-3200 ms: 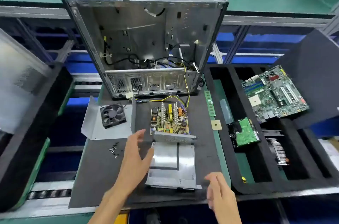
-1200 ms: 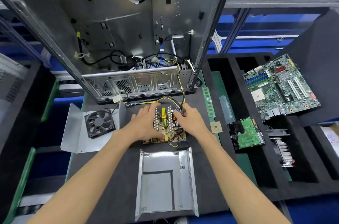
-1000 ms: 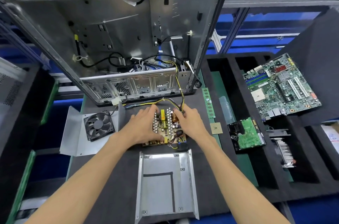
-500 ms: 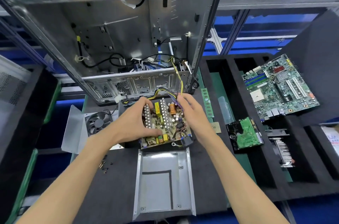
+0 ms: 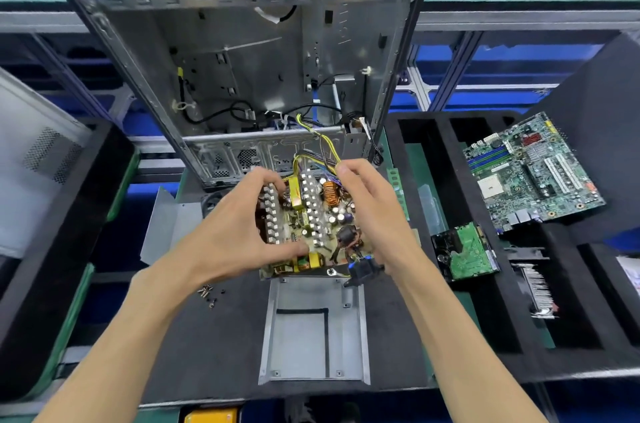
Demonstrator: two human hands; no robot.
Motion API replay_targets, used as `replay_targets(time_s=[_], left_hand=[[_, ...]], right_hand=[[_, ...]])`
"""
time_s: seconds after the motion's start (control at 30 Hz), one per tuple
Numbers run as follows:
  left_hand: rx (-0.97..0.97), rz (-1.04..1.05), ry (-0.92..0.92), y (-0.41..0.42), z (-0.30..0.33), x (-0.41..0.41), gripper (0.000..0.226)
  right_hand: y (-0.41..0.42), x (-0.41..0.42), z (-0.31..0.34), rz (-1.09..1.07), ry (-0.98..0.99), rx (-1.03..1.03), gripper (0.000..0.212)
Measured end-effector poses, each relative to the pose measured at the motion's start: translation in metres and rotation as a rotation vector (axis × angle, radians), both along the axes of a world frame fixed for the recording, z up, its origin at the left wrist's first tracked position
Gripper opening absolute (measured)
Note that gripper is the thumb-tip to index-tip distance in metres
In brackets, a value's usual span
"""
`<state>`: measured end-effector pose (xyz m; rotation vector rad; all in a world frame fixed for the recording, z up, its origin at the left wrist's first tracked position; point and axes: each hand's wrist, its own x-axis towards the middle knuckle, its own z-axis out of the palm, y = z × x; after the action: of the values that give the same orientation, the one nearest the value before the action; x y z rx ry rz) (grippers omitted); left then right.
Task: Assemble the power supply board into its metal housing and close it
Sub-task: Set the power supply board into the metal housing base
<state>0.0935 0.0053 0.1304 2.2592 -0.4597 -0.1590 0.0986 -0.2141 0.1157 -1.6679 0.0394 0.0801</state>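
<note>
There is one view only, from a camera worn on the person's head; it looks forward and steeply down over both forearms onto the dark mat (image 5: 194,346) of the surface; the wide lens bends the straight edges near the frame's borders; the hands sit close, near the middle, while the open computer case (image 5: 249,69) stands just beyond them and fills the upper centre; a foam tray (image 5: 446,187) of parts lies along the right side.
</note>
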Motion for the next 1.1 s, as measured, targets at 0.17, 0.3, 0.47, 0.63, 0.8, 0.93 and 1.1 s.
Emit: replay_targets(time_s=[0.17,0.3,0.47,0.63,0.8,0.93,1.1], left_hand=[[-0.006,0.023,0.06,-0.002,-0.003,-0.015,0.07],[0.013,0.028,0.154,-0.008,-0.012,-0.03,0.071],[0.055,-0.026,0.234,-0.012,-0.018,-0.04,0.071],[0.028,-0.003,0.15,-0.01,-0.009,-0.036,0.07],[-0.089,0.036,0.164,-0.007,0.013,-0.024,0.068],[-0.211,0.063,0.206,-0.001,0.023,-0.005,0.034],[-0.342,0.378,0.208,-0.019,0.024,0.04,0.027]], right_hand=[[0.0,-0.005,0.003,0.059,0.218,-0.006,0.021],[-0.003,-0.018,-0.003,0.045,0.259,-0.06,0.033],[-0.008,-0.039,-0.017,0.054,0.297,-0.06,0.034],[-0.002,-0.033,-0.007,0.003,0.124,-0.106,0.034],[0.007,-0.017,0.007,-0.056,-0.004,-0.101,0.032],[0.004,-0.009,0.013,-0.028,0.002,-0.128,0.033],[0.001,-0.005,0.011,0.045,0.037,-0.178,0.036]])
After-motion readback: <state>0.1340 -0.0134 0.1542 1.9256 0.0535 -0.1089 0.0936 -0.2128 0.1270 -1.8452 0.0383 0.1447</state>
